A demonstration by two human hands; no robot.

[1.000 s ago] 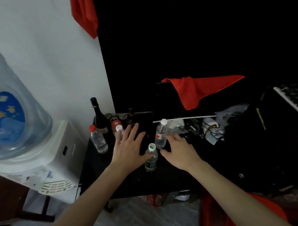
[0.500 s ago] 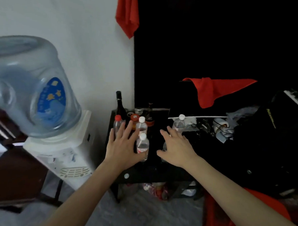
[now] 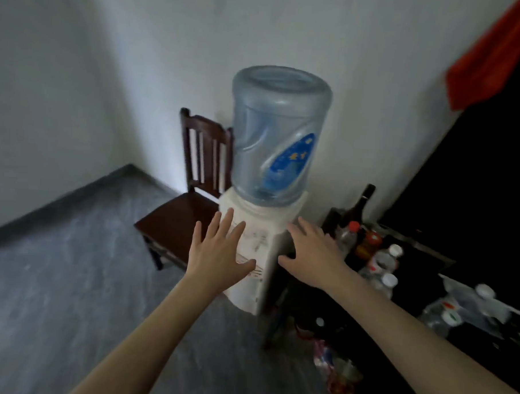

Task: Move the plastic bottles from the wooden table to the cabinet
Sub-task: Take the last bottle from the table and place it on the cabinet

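both hands are empty. the left hand [image 3: 217, 254] is spread wide, fingers straight, in front of the white water dispenser [image 3: 257, 256] that carries the large blue-tinted inverted water jug [image 3: 278, 135]. the right hand [image 3: 313, 252] is likewise wide, fingers extended, just right of the dispenser body. the clear plastic bottles with white and red caps [image 3: 381, 261] stand grouped on the low dark cabinet surface [image 3: 423, 254] at right, beside a dark glass bottle [image 3: 359, 204]; more clear bottles [image 3: 456, 306] lie further right. a dark wooden chair [image 3: 193, 194] stands behind the dispenser. no wooden table is in view. step in hand, as judged: between transfers, nothing carried. the next move calls for locating the wooden table, reaching a remaining bottle and closing the fingers around its body.
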